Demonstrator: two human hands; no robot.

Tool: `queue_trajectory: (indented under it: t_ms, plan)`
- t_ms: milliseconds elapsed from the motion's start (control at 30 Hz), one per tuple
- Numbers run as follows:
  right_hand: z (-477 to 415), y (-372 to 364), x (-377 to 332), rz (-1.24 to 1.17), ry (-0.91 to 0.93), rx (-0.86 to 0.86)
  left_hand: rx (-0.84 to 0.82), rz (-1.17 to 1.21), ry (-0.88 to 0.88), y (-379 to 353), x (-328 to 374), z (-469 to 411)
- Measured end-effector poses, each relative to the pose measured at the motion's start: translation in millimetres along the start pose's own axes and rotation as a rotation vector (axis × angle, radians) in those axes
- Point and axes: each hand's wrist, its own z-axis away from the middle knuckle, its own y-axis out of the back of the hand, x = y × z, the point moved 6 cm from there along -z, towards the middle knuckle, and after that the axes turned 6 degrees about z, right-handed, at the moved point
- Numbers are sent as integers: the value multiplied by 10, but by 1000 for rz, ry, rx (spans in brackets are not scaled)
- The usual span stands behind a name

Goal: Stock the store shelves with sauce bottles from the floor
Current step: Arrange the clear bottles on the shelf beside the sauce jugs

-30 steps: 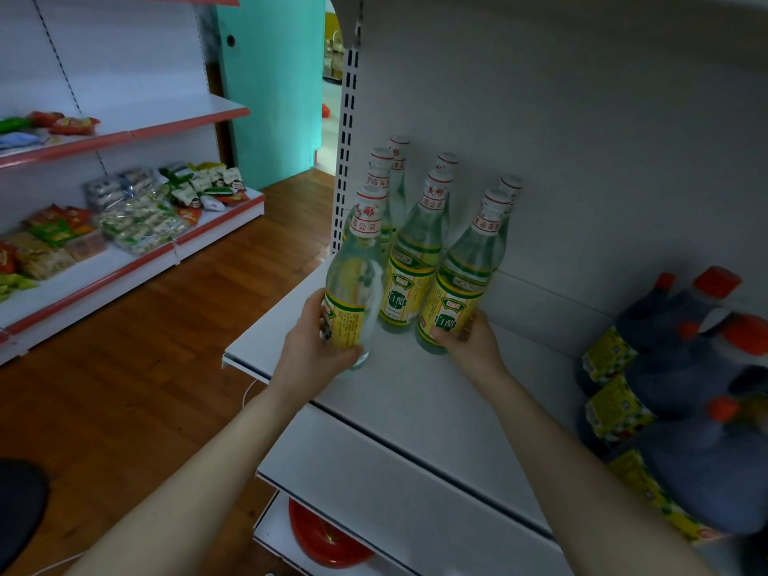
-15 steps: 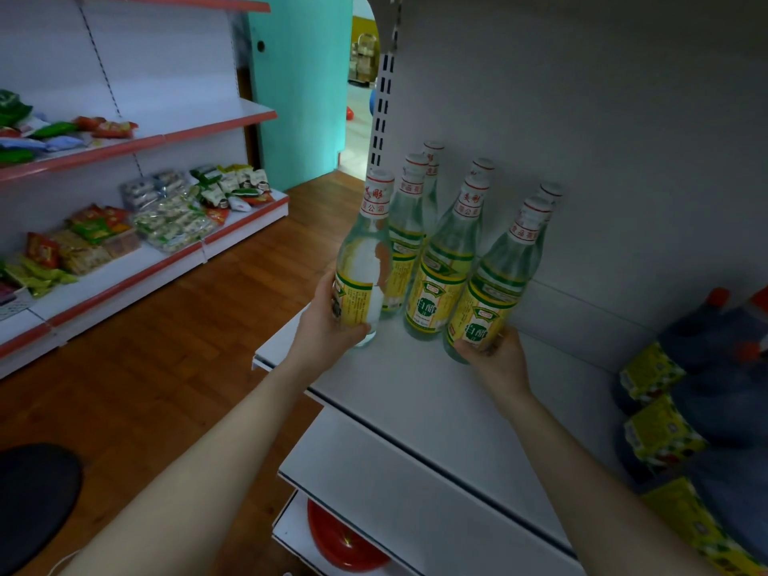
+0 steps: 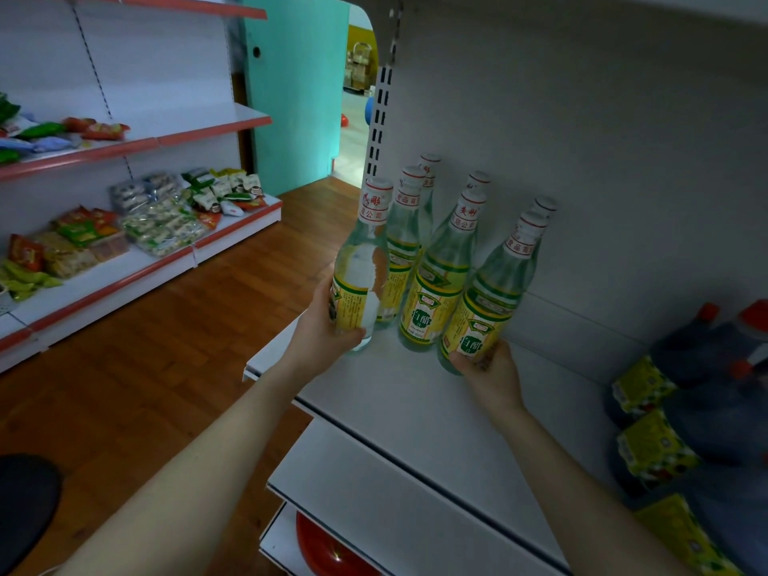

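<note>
Several clear glass vinegar bottles with yellow-green labels and white caps stand in rows at the left end of a white shelf (image 3: 419, 413). My left hand (image 3: 322, 330) grips the front-left bottle (image 3: 361, 276) around its label, its base at the shelf surface near the left edge. My right hand (image 3: 488, 370) is wrapped around the base of the front-right bottle (image 3: 490, 301), which leans slightly. Between them stands another bottle (image 3: 436, 293), with more behind it against the back panel.
Dark sauce jugs (image 3: 706, 392) with red caps and yellow labels fill the shelf's right side. A lower shelf (image 3: 395, 509) holds a red object (image 3: 328, 550). Across the wooden floor (image 3: 174, 351), red-edged shelves (image 3: 137, 272) carry snack packets. A black round object (image 3: 25, 505) lies bottom left.
The left bottle has shifted back toward the row while my left hand keeps hold. My right hand stays at the front-right bottle's base. The camera has drifted left.
</note>
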Motion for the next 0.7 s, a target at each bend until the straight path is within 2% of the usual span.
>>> queue_trajectory:
  t_ms: [700]
  plan:
    - [32,2,-93,64,14,-26,2,7,-2,-13,-9,10]
